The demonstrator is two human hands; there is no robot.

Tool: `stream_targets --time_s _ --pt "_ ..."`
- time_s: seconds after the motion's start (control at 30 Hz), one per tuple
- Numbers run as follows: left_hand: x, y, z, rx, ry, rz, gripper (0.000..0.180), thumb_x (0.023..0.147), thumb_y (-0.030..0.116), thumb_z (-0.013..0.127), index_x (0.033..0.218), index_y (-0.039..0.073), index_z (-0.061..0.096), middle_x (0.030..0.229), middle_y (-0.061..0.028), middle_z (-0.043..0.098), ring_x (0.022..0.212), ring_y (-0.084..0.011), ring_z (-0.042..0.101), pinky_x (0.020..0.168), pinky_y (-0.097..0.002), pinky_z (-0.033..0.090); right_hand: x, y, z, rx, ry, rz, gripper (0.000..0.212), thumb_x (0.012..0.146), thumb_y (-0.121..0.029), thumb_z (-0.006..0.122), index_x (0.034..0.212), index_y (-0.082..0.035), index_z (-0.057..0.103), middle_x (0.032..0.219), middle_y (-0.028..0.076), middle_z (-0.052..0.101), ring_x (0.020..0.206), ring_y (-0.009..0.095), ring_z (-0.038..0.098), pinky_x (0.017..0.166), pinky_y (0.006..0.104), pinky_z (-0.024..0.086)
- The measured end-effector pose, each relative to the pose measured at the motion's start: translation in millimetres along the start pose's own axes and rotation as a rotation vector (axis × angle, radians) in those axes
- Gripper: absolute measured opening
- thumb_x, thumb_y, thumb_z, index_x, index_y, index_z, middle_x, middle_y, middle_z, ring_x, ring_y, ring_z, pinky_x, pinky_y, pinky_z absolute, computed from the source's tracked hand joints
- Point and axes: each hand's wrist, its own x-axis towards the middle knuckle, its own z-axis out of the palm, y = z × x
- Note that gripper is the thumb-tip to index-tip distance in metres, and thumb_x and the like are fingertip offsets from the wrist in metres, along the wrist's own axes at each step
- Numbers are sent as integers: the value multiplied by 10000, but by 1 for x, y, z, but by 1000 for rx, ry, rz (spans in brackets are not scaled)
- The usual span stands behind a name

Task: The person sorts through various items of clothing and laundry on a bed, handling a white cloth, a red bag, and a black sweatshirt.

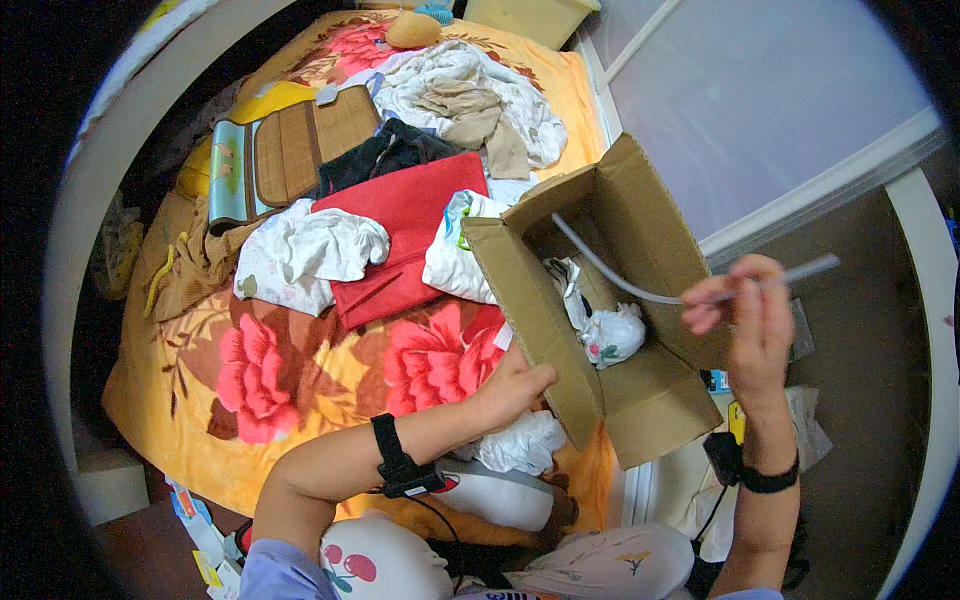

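A pale flexible tube [610, 272] curves out of the open cardboard box [655, 395], its upper end pinched in the right hand [745, 320], whose grip is clenched on it above the box's right flap. The left hand [515, 385] grips the box's near wall, fingers over the edge. Crumpled white wrappers [610, 335] lie inside the box. The box rests at the edge of a bed [300, 370] with a floral orange blanket, beside a red cloth [405, 235] and heaped clothes [470, 95].

Matt brown cardboard box [600, 300], smooth translucent plastic tube [640, 290] — soft floral cloth blanket [300, 360]
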Motion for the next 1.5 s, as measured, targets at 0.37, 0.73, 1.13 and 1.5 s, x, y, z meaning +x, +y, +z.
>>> stream_targets --time_s 0.37,0.73,1.13,1.5 --pt "-2 22 1 32 24 56 450 739 3 453 1183 -3 386 1097 -93 505 1012 -209 493 853 -325 406 -29 -13 -36 61 140 -80 152 944 -147 269 1000 -26 341 824 190 585 631 163 580 558 231 483" --pt "-10 37 10 193 -15 156 410 763 20 454 1167 -2 391 1086 -83 512 1009 -187 491 852 -311 397 36 14 39 -931 -674 144 398 809 -74 511 1179 51 431 1217 267 421 1076 353 478 914 364 384" --pt "-20 42 14 297 35 333 369 774 3 428 1140 2 381 1026 -61 479 965 -157 461 844 -292 382 67 104 71 -1383 -880 412 239 685 -91 635 911 -16 640 1001 174 599 926 300 587 773 364 483" --pt "-19 96 -20 243 167 366 465 744 -26 435 1195 25 334 1088 -72 482 982 -174 478 827 -293 395 32 -36 12 -569 344 -260 173 709 9 555 870 -41 513 777 47 556 603 123 526 552 263 443"
